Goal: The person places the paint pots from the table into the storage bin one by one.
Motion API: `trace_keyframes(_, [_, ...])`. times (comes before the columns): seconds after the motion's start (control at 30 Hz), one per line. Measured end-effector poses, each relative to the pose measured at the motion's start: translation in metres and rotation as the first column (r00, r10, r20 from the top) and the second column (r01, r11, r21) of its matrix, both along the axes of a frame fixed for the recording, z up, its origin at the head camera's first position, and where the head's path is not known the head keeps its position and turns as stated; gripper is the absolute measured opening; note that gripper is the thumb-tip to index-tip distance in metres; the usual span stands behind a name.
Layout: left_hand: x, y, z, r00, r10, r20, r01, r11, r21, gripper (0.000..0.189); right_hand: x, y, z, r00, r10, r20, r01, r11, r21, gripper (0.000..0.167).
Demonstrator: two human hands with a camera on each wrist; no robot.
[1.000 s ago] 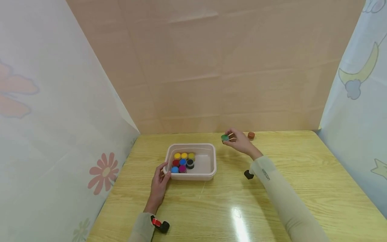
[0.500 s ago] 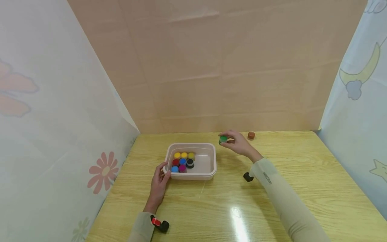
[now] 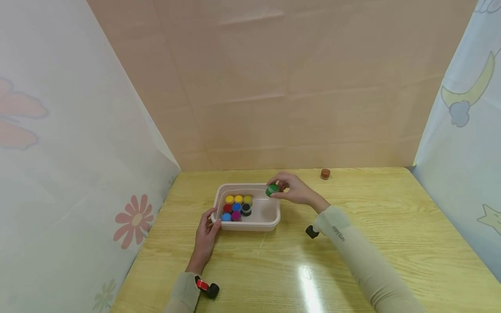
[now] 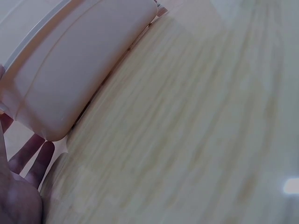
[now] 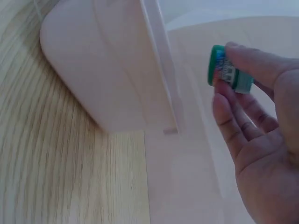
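Note:
A pale pink plastic tub (image 3: 250,227) stands on the table. Small paint pots with coloured lids fill its left side, among them a black one (image 3: 246,209) and a magenta one (image 3: 236,216). My left hand (image 3: 205,239) holds the tub's near left corner, thumb at the front and fingers along the side. Over the right end of the tub, my right hand (image 3: 293,190) pinches a green-lidded paint pot (image 3: 272,190) between thumb and fingers. In the right wrist view this pot (image 5: 229,70) shows a printed label and lies tilted on its side, above the rim.
One brown-lidded paint pot (image 3: 325,174) stands on the table (image 3: 364,208) near its back edge, right of the tub. Brown paper (image 3: 250,87) rises behind the table, and patterned sheets (image 3: 462,152) hang at both sides. Light glares off the table's front.
My right hand has carried the green paint pot left and slightly nearer, from beside the tub to over its right end. The left hand has stayed on the corner.

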State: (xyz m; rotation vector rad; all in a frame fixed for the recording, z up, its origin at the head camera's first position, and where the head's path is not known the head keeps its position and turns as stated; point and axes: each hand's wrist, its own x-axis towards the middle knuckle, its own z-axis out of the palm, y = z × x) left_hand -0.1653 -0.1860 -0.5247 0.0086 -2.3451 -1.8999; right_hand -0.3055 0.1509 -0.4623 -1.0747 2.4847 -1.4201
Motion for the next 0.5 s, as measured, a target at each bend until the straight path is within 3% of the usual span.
trace_keyframes(0.17, [-0.001, 0.001, -0.003, 1.0, -0.011, 0.0, 0.011, 1.0, 0.001, 0.046, 0.007, -0.011, 0.001, 0.998, 0.05, 0.044, -0.05, 0.999, -0.006, 0.032])
trace_keyframes(0.4, [-0.002, -0.002, -0.001, 1.0, -0.005, 0.015, 0.005, 1.0, -0.004, 0.046, 0.007, -0.034, 0.0, 0.99, 0.121, 0.076, -0.123, 0.992, 0.027, 0.03])
trace_keyframes(0.5, [-0.005, -0.004, -0.007, 1.0, -0.008, 0.03, 0.008, 1.0, -0.004, 0.047, 0.008, -0.044, 0.002, 0.986, 0.146, 0.08, -0.151, 0.987, 0.058, 0.029])
